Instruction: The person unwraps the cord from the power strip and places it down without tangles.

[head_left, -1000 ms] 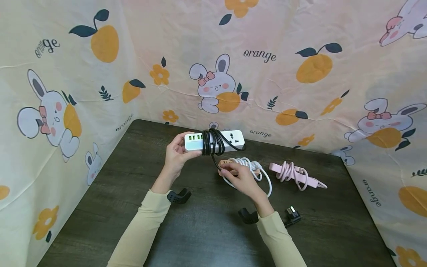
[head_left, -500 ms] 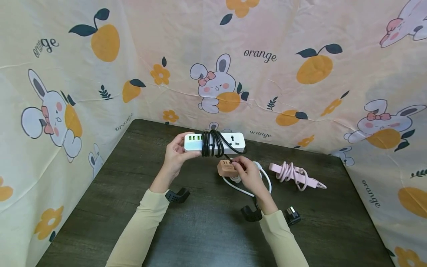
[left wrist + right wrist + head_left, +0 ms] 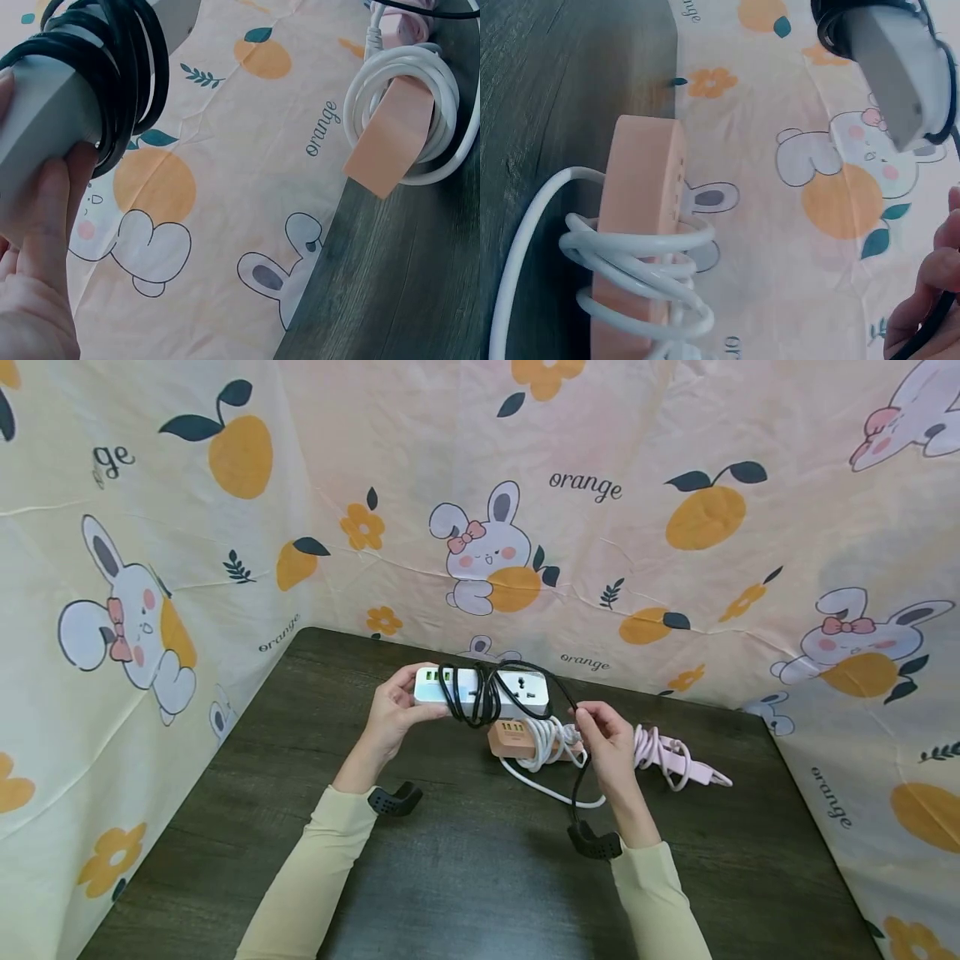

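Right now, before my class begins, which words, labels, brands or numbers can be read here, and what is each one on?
"orange": patterned cloth, four times in the head view, once in the left wrist view.
"ge": same cloth, head view, upper left, partial.
"nge": same cloth, right wrist view, top, cut off.
"or": same cloth, right wrist view, bottom, cut off.
Peach power strip: marks too small to read.
White power strip: nothing readable.

Smooth plastic power strip (image 3: 429, 692), wood-grained table (image 3: 450, 885), creased cloth (image 3: 375, 443)
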A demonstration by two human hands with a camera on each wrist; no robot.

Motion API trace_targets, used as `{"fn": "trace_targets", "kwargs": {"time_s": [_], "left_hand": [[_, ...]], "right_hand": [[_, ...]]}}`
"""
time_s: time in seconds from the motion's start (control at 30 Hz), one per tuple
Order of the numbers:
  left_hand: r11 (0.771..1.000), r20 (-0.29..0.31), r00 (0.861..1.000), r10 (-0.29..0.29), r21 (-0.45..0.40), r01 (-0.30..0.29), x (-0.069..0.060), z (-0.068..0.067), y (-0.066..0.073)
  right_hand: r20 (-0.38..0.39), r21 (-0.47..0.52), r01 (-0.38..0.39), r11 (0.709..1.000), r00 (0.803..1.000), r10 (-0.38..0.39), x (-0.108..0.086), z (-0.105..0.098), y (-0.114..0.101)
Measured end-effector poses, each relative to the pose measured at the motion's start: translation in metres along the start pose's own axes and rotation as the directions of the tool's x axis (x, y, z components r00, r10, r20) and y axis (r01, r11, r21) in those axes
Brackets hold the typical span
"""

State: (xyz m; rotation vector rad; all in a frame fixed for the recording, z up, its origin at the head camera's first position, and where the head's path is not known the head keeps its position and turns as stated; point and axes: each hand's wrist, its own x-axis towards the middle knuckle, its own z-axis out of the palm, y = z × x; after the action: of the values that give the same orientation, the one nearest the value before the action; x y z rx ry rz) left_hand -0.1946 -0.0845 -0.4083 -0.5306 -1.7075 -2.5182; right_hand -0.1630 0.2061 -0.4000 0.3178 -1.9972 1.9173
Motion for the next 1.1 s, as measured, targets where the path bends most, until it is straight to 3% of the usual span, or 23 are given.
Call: {"fn": "trace_targets", "kwargs": {"time_s": [0.13,0.23,0.33,0.4,0.5,0.6,0.7,0.8,0.87,0.97,1.1], "left_hand": [[1.000,-0.042,0.999,0.005,-0.001,-0.005,0.000,0.000,0.000],[1.000,-0.077,0.997,0.013,-0.007,-0.014,0.001,-0.001,-0.001],[1.000,-0.097,0.995,0.024,-0.006,-0.025,0.002,-0.002,0.000],[0.999,-0.101,0.994,0.032,-0.005,-0.032,0.003,-0.003,0.000],[0.999,-0.103,0.994,0.038,-0.003,-0.038,0.003,-0.004,0.001],[0.999,-0.103,0.994,0.041,-0.013,-0.043,0.004,-0.004,0.001],[0.998,-0.102,0.993,0.051,-0.030,-0.055,0.004,-0.004,0.002],[0.997,-0.098,0.994,0.057,-0.041,-0.061,0.003,-0.005,0.003],[0.997,-0.094,0.994,0.056,-0.043,-0.061,0.003,-0.006,0.004],[0.997,-0.088,0.995,0.055,-0.052,-0.060,0.003,-0.008,0.004],[0.995,-0.060,0.996,0.062,-0.076,-0.067,0.003,-0.010,0.005]], "right_hand": [[0.091,0.036,0.123,0.992,0.988,-0.126,-0.005,-0.006,0.000],[0.252,0.003,0.188,0.982,0.950,-0.183,-0.008,-0.011,0.001],[0.415,-0.097,0.185,0.978,0.900,-0.129,-0.009,-0.014,0.001],[0.477,-0.219,0.180,0.959,0.877,-0.056,-0.008,-0.014,0.001],[0.517,-0.419,0.210,0.883,0.855,0.042,-0.006,-0.011,0.002],[0.528,-0.586,0.287,0.758,0.845,0.089,-0.003,-0.005,0.003],[0.475,-0.695,0.306,0.650,0.875,0.096,-0.001,0.002,0.006],[0.365,-0.757,0.256,0.602,0.929,0.065,0.001,0.007,0.008],[0.284,-0.771,0.211,0.601,0.958,0.028,0.003,0.010,0.008],[0.162,-0.761,0.128,0.636,0.987,-0.006,0.009,0.012,0.005],[-0.032,-0.717,-0.010,0.697,0.999,-0.018,0.017,0.009,0.001]]}}
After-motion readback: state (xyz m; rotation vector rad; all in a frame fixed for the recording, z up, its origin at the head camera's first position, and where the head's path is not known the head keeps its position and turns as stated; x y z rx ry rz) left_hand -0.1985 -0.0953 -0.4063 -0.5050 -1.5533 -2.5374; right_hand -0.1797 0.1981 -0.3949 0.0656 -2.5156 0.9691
